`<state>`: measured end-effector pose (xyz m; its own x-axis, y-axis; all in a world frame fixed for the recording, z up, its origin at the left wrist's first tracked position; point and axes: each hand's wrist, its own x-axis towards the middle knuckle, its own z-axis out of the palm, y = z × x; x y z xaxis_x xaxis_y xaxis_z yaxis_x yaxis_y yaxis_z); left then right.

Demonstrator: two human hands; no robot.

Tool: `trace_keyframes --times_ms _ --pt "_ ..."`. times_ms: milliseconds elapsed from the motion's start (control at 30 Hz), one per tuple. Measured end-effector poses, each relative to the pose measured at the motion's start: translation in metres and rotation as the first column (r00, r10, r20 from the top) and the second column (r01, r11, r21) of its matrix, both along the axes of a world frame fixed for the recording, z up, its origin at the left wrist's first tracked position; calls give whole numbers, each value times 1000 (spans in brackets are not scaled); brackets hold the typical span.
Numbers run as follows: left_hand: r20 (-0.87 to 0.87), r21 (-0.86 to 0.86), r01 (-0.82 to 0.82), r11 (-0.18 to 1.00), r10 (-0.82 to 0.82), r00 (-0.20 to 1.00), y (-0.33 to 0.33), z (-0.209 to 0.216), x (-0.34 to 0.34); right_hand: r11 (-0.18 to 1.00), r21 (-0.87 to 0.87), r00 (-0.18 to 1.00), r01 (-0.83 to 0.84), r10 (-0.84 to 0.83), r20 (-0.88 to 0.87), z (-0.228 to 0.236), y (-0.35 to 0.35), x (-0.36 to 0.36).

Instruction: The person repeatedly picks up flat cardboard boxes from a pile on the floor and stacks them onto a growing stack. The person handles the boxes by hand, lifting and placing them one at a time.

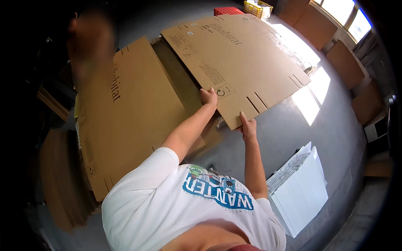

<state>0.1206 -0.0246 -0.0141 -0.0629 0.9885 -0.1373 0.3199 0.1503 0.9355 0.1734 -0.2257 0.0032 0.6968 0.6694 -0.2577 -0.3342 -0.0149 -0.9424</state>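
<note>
A large flat cardboard sheet [247, 58] with dark print and slots stretches away in front of me, slightly right of centre. My left hand [208, 97] is closed on its left edge, with the fingers partly out of sight beneath. At the near corner my right hand [248, 129] pinches the same sheet, thumb on top and fingers under it. To the left lies a second printed cardboard sheet [138, 108], beneath my left forearm and apart from both hands. A dark brown gap shows between the two sheets.
White boards or sheets [299, 192] stand on the grey floor [272, 154] at lower right. Brown cardboard panels [345, 65] lean along the right wall. A red crate [228, 11] and a yellow crate [257, 9] sit at the back. The upper left holds a blurred shape.
</note>
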Motion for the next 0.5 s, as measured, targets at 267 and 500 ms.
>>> trace_keyframes --times_ms 267,500 --pt "301 -171 602 780 -541 786 -22 3 -97 975 -217 997 -37 20 -76 -64 23 64" --pt "-301 391 270 880 -155 941 -39 59 -344 972 -235 999 -12 21 39 -67 30 62"
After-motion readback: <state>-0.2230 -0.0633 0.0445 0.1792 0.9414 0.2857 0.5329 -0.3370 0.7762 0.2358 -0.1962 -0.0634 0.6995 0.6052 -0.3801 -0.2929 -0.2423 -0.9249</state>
